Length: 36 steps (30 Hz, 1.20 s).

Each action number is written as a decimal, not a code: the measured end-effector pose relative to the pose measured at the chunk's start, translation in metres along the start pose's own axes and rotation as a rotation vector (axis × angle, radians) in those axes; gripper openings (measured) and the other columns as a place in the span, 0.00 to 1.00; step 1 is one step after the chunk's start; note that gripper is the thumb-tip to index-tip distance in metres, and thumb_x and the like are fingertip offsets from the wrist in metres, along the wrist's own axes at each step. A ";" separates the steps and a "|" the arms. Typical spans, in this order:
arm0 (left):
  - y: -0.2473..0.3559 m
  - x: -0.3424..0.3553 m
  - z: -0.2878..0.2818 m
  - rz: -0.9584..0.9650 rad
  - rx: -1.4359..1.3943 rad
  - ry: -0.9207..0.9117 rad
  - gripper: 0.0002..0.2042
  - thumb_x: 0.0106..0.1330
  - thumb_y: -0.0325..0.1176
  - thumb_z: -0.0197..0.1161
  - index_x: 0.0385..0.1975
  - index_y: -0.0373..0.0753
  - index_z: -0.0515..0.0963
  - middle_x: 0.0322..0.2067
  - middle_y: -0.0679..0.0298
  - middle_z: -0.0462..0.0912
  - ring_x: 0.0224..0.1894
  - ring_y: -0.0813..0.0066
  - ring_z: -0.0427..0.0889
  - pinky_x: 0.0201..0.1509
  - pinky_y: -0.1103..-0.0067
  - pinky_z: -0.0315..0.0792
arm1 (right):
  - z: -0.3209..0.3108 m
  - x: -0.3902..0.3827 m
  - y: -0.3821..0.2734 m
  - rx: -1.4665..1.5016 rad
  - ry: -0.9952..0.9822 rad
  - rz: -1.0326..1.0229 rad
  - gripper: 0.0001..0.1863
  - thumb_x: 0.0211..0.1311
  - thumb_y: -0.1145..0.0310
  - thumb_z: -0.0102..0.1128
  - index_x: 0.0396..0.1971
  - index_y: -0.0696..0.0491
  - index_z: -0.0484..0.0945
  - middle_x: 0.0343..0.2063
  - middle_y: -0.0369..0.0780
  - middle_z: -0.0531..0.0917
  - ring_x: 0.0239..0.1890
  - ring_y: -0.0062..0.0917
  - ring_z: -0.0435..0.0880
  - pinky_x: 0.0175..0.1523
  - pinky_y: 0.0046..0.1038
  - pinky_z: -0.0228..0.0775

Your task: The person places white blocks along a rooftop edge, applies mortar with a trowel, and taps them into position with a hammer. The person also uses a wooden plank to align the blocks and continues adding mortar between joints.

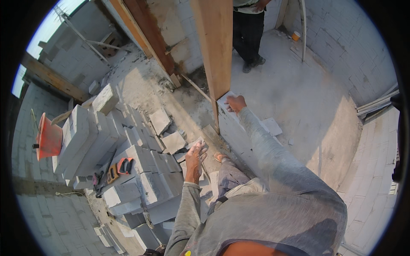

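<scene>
My left hand (194,164) is closed round a small whitish piece of block (197,142), above the rubble on the ground. My right arm reaches out over a low wall of pale blocks (234,130). At the wall's far end, my right hand (235,103) is curled into a fist close to its top edge, beside an upright wooden post (215,51). What those fingers hold, if anything, is hidden. A flat pale block piece (272,126) lies on the floor right of the wall.
Stacked pale blocks (160,187) fill the left side, with handsaws (112,174) on them and an orange bucket (49,138) at their edge. Broken blocks (160,121) lie between stack and wall. Another person (248,36) stands beyond the post, on the concrete floor (294,85).
</scene>
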<state>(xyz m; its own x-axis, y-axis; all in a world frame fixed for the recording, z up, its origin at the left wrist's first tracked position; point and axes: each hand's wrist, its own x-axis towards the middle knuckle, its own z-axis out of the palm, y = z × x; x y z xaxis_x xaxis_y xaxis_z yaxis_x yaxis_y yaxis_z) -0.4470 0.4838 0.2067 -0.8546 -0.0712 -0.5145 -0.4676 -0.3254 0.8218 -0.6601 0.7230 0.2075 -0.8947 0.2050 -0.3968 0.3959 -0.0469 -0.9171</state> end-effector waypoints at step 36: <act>0.060 0.279 0.104 -0.031 0.296 0.028 0.16 0.71 0.38 0.60 0.47 0.32 0.85 0.34 0.63 0.86 0.35 0.76 0.82 0.41 0.75 0.74 | -0.066 0.165 0.012 0.197 -0.218 0.213 0.14 0.69 0.66 0.61 0.50 0.57 0.78 0.41 0.42 0.86 0.42 0.30 0.86 0.43 0.29 0.80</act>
<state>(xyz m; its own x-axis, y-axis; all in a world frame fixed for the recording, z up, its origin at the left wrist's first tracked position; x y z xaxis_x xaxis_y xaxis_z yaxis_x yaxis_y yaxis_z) -0.7370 0.5427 0.1381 -0.8341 -0.0929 -0.5437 -0.5425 -0.0395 0.8391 -0.7893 0.8211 0.1337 -0.8280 -0.0423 -0.5591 0.5497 -0.2578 -0.7946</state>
